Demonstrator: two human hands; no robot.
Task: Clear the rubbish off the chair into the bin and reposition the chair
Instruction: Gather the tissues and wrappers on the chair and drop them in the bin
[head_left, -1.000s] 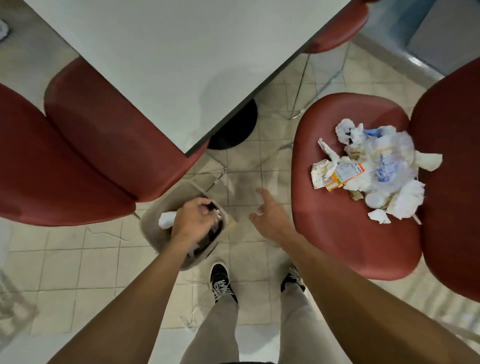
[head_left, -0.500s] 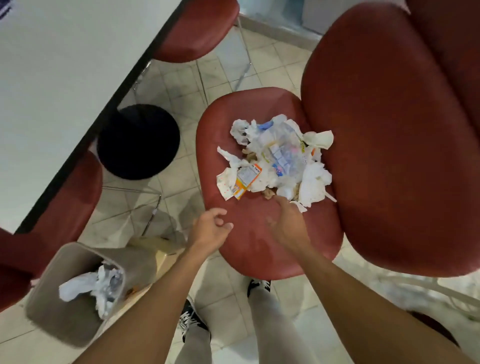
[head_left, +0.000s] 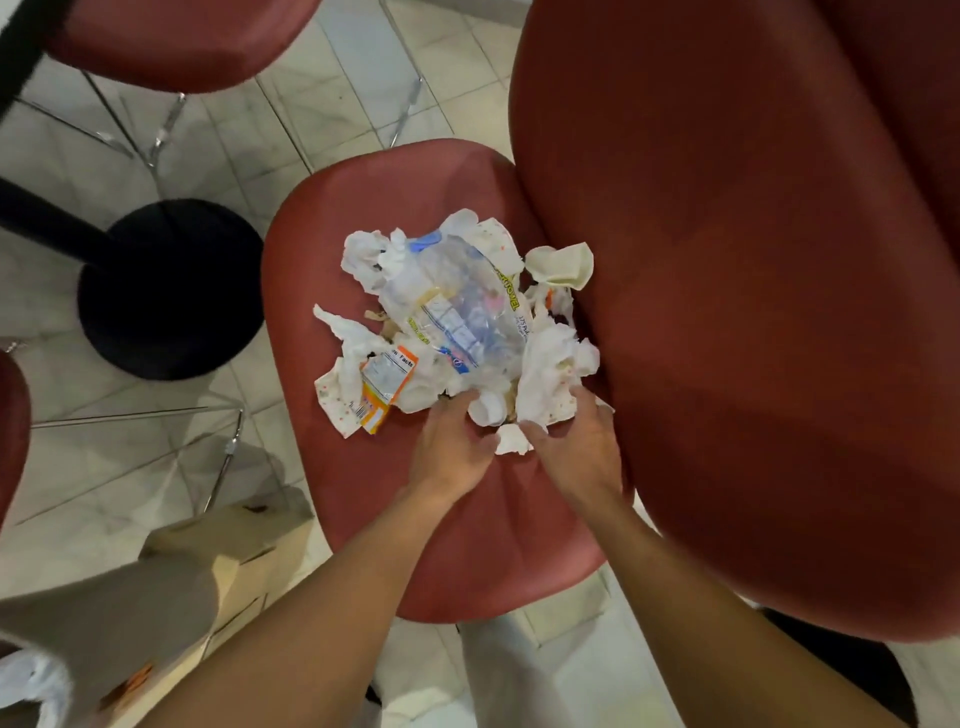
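A heap of rubbish (head_left: 457, 322) lies on the seat of a red chair (head_left: 467, 545): crumpled white tissues, a clear plastic bag, an orange-and-white wrapper (head_left: 384, 387). My left hand (head_left: 452, 447) and my right hand (head_left: 571, 441) are side by side at the near edge of the heap, fingers curled into the tissues. Whether either hand has a firm hold of anything cannot be told. The beige bin (head_left: 104, 613) shows at the lower left, with white paper at its bottom corner.
The chair's tall red backrest (head_left: 753, 312) fills the right side. A black table base (head_left: 166, 291) stands on the tiled floor to the left. Another red chair (head_left: 176, 36) with metal legs is at the top left. A cardboard piece (head_left: 244, 551) lies by the bin.
My left hand left the bin and both hands moved forward onto the seat, reaching the near edge of the rubbish heap. The view swung from the bin to the chair.
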